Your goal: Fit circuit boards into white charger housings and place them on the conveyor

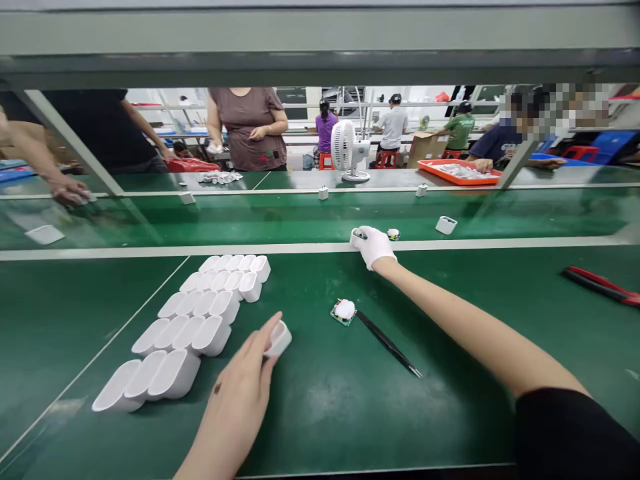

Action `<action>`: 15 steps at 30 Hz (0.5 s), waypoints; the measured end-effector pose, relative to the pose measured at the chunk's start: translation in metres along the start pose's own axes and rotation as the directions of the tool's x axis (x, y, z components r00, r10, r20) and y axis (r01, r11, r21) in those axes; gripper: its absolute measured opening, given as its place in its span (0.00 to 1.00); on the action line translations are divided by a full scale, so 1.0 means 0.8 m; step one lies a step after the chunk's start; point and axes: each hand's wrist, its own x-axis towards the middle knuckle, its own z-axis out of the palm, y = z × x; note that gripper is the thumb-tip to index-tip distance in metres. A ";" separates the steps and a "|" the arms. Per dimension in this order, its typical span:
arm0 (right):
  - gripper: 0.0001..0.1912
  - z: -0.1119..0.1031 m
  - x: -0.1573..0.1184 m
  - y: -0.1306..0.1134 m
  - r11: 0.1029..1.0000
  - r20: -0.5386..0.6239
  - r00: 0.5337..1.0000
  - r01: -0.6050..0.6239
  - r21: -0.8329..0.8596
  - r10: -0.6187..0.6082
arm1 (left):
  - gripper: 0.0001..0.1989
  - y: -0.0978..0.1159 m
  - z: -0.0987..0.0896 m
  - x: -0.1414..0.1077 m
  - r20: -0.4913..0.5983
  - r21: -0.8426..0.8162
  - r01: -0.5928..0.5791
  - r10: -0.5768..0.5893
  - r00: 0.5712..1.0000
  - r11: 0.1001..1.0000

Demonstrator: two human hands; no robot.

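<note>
Item 1, upper left of the frame: a co-worker's bare hand (70, 190) is resting on the glossy green conveyor belt (300, 220), near a flat white plastic piece (45, 234).

Item 2, lower left: white plastic shells (185, 320), smooth, oblong and open-mouthed, are lying on their sides in stepped rows on the matte green table mat (325, 400), each touching its neighbour.

Item 3, lower centre: your left hand (240, 393), bare, is lying flat-fingered with thumb and fingertips closing on a single white shell (280, 338), which is sitting on the mat just right of the rows. The grip looks light; the fingers are together around the shell's near end.

Item 4, centre: a small square circuit board (344, 311) with a white rounded pad on top is lying on the mat, its corner almost touching the handle end of slim black tweezers (389, 345), which are pointing toward the lower right.

Item 5, centre, at the white strip edging the belt: your right hand (375, 245), in a white fabric glove, is reaching forward with arm outstretched and fingers curled on a small white housing (357, 235) at the belt's near edge. A small round part (393, 234) is sitting just right of the glove.

Item 6, right of centre on the belt: another small white housing (446, 225), boxy with an open top, is standing alone.

Item 7, upper centre, beyond the belt: a white desk fan (347, 150), and further right an orange tray (460, 173) holding pale parts.

Item 8, right edge: red-and-black handled pliers (603, 285) are lying on the mat.
</note>
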 end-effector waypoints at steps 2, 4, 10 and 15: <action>0.13 0.004 0.035 0.017 0.996 -0.022 0.999 -0.038 -0.075 0.036 | 0.22 0.000 0.005 -0.011 0.038 -0.045 -0.119 0.120 0.992 0.992; 0.15 0.008 0.053 0.031 0.989 -0.044 0.998 -0.045 -0.143 0.039 | 0.21 -0.001 0.007 -0.016 0.063 -0.080 -0.215 0.220 0.974 0.973; 0.21 -0.003 0.061 0.078 0.949 -0.150 0.979 -0.173 -0.262 0.138 | 0.21 -0.010 -0.002 -0.008 0.031 -0.313 -0.425 0.457 0.889 0.849; 0.16 -0.014 0.054 0.102 0.952 -0.089 0.983 -0.179 -0.249 0.161 | 0.15 0.004 -0.021 -0.010 0.069 -0.457 -0.294 0.363 0.929 0.839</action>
